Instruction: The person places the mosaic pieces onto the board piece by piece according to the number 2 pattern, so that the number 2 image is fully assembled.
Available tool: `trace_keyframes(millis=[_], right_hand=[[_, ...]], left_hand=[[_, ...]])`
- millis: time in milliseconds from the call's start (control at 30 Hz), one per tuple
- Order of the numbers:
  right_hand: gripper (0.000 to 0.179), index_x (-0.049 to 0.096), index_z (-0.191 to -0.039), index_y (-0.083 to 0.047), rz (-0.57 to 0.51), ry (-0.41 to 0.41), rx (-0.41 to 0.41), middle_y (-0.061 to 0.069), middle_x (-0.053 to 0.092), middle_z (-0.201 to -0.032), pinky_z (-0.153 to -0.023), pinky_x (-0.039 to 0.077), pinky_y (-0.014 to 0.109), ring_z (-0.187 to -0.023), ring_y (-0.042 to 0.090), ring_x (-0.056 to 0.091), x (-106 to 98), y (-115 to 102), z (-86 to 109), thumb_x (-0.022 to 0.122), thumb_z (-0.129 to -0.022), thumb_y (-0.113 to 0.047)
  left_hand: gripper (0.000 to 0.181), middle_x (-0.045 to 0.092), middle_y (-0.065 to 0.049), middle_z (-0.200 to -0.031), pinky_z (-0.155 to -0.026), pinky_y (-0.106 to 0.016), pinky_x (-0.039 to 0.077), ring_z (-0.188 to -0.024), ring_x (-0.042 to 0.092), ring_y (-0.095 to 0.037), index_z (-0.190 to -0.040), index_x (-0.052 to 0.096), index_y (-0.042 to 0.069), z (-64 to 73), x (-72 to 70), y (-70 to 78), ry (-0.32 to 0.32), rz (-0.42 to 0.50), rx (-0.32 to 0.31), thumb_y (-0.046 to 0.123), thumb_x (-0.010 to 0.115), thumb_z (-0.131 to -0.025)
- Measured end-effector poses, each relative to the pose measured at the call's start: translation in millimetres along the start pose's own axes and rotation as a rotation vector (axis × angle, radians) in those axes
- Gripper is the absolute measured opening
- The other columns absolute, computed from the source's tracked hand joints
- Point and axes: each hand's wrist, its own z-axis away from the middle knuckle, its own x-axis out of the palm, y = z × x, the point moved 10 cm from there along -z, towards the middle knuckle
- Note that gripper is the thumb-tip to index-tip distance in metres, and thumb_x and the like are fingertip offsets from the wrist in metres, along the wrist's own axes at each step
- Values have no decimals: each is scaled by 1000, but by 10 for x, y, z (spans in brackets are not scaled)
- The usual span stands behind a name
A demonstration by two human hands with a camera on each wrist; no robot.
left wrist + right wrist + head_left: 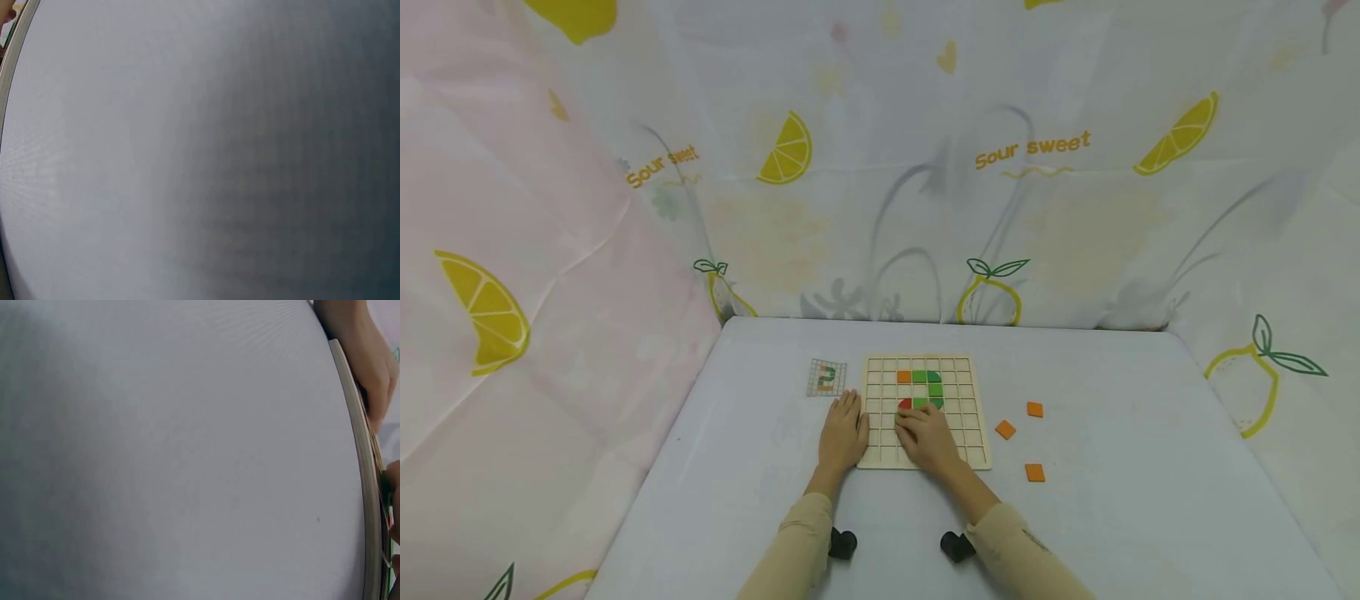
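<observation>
A pale wooden grid board (pixel 880 454) lies on the table. Set in its cells are an orange square (pixel 904 377), several green squares (pixel 919 377), dark green rounded pieces (pixel 934 377) and a red rounded piece (pixel 906 403). My right hand (pixel 931 440) is over the board, its fingertips pinching a green tile (pixel 385 481) just below the red piece; the fingers hide most of it. My left hand (pixel 844 432) rests with extended fingers along the board's left edge. The left wrist view shows mostly bare tabletop.
A small pattern card (pixel 827 378) with a coloured figure on a grid lies beyond the left fingertips. Three loose orange squares (pixel 1035 409) are right of the board. Two black objects (pixel 843 545) sit near the forearms. Printed cloth walls surround the table.
</observation>
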Motion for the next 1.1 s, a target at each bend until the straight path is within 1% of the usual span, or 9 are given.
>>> trace_keyframes(millis=[100,233,433,700,800,900,967,1033,1100], right_hand=[[7,75,-77,-6,39,51,-7,7,73,-90,-69,49,36,-80,25,60,8,-10,-13,76,-74,-13],[9,73,-68,-8,94,110,2,5,73,-83,-69,49,35,-77,24,60,5,-30,-32,78,-71,-14],[9,71,-65,-8,140,139,0,4,73,-81,-75,49,35,-80,24,60,-5,-54,-49,79,-69,-10],[7,73,-72,-5,111,91,60,7,72,-89,-76,50,42,-88,31,58,-34,-12,-31,78,-73,-9],[6,74,-74,-6,110,51,65,8,72,-94,-79,50,44,-91,31,59,-19,5,-15,77,-75,-11],[8,74,-79,-5,65,28,71,9,71,-98,-81,48,44,-94,30,60,-48,54,13,75,-75,-12],[12,74,-85,-3,25,34,94,10,71,-98,-81,47,45,-94,29,61,-119,132,37,73,-76,-11],[16,73,-91,-1,-24,53,145,12,70,-99,-81,47,46,-94,30,60,-239,247,59,71,-78,-9],[17,72,-94,2,-39,81,196,15,69,-98,-79,47,47,-92,32,58,-384,384,88,68,-78,-4]], left_hand=[[42,51,-25,-132,-111,-48,30,-128,44,-36,-124,54,-12,0,1,-3,-3,-8,-1,15,51,-92],[41,52,-25,-131,-110,-48,31,-127,45,-37,-123,54,-12,4,-12,4,5,-12,4,15,52,-92],[41,52,-25,-131,-111,-48,31,-127,45,-37,-123,54,-12,5,-7,6,7,-11,3,15,51,-92],[41,52,-25,-131,-110,-49,32,-127,45,-37,-122,55,-12,-2,-23,19,17,-12,14,15,51,-91],[41,53,-25,-130,-109,-50,33,-126,46,-38,-122,55,-12,-1,-30,21,26,-14,20,15,51,-91],[41,54,-25,-129,-108,-50,34,-126,46,-38,-121,56,-12,6,-31,22,33,-17,24,15,52,-91],[41,54,-25,-129,-108,-50,34,-125,46,-38,-121,56,-12,13,-31,22,33,-17,23,15,52,-91],[41,54,-25,-129,-108,-50,34,-125,47,-38,-120,56,-13,17,-36,25,38,-13,24,14,52,-90],[40,54,-26,-128,-108,-50,34,-125,47,-38,-120,56,-13,14,-47,26,47,-15,27,14,52,-90]])
